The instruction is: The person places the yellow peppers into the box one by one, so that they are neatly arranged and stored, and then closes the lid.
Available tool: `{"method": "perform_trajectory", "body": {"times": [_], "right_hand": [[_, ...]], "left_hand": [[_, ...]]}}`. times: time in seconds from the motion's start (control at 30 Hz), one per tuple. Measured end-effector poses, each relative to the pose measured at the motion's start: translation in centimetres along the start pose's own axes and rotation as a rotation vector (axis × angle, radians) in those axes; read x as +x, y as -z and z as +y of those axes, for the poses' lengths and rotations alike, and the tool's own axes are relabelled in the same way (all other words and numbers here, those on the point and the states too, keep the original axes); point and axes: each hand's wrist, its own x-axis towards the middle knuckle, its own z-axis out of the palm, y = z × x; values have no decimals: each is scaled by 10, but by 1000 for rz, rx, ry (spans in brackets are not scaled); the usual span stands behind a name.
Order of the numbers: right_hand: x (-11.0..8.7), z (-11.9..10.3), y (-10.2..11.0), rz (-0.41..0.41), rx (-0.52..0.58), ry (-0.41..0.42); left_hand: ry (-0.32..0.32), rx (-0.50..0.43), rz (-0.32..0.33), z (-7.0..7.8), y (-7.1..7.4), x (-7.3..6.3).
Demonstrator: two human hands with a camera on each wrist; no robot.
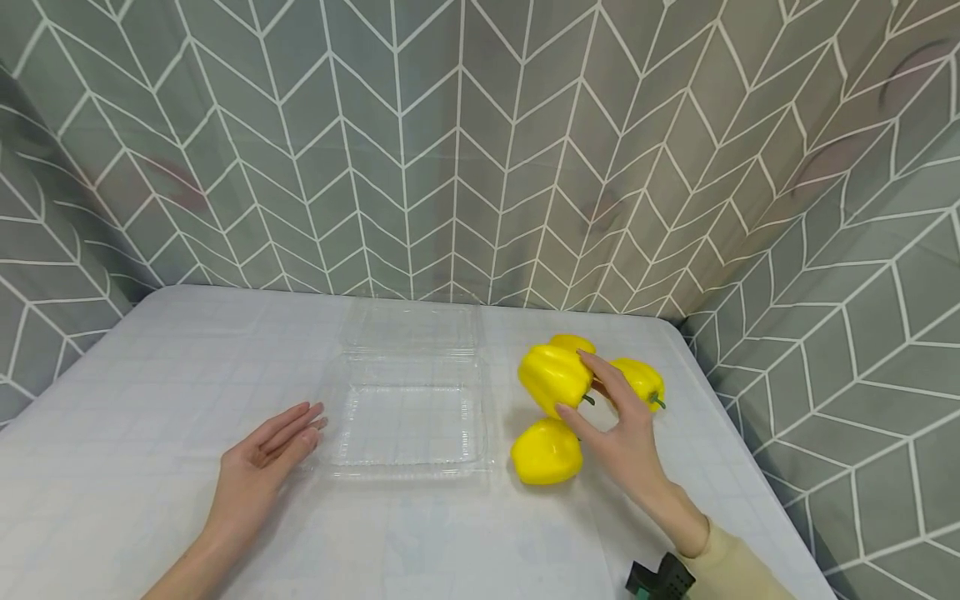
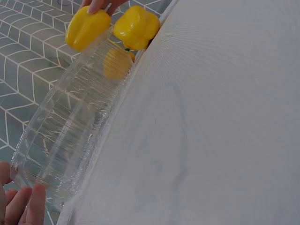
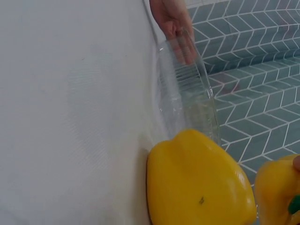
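Held yellow pepper [image 1: 553, 377], one: glossy, green stem facing the table's right edge; raised above the right half of the table, nearer the far edge than the near one. We record it pinched in the right hand [image 1: 621, 421], thumb on the near side, fingers on the far side.

Front pepper [image 1: 547, 454], one: yellow, resting on the table just on the near side of the held one; we cannot tell whether the two touch.

Back pepper [image 1: 573, 342], one: yellow, partly hidden behind the held one, toward the far edge.

Right-hand pepper [image 1: 642, 381], one: yellow, green stem, lying toward the far right corner, partly covered by the fingers.

Clear plastic container [image 1: 408, 472], one: mid-table, left of the peppers, its clear lid [image 1: 410, 327] folded open toward the far edge.

Left hand [image 1: 262, 450], fingers extended close together, slightly bent, just beside the container's left side; contact we cannot tell.

Sleeve [image 1: 738, 567], beige, on the right arm; black device [image 1: 660, 577] near that wrist.

Table [image 1: 217, 358], white-covered, rounded far corners; beyond it we list a grey curtain [image 1: 427, 167] with white chevron lines.
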Motion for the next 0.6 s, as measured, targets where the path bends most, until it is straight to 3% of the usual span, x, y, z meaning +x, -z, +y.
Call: {"method": "perform_trajectory", "body": {"times": [0.6], "right_hand": [[14,-14,-17,-87,69,-14]], "left_hand": [[14,18,12,1,-1,-1]]}}
